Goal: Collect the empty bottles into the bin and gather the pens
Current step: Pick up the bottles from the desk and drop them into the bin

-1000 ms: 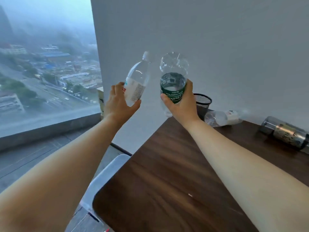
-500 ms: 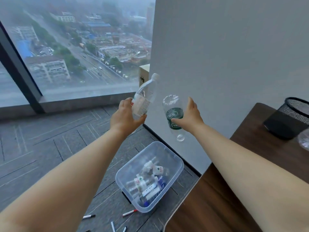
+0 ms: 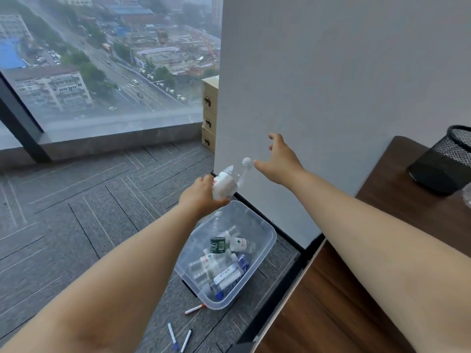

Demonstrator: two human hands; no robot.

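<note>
While the left hand [image 3: 201,198] grips a clear white-labelled bottle [image 3: 225,187] around its lower body, cap tilted up and right, the right hand [image 3: 281,160] hangs just beside the cap, fingers spread, holding nothing. Below: clear plastic bin [image 3: 265,250] on the carpet, several bottles inside, including a green-labelled bottle [image 3: 218,244]. Near the bin on the floor: red-capped pen [image 3: 195,309], two blue-capped pens [image 3: 172,336].

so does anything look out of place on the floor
Yes: a red-capped pen lies on the carpet by the bin, with a blue-capped pen and a third pen closer to the camera, scattered rather than gathered. No spill or damage shows.
</note>
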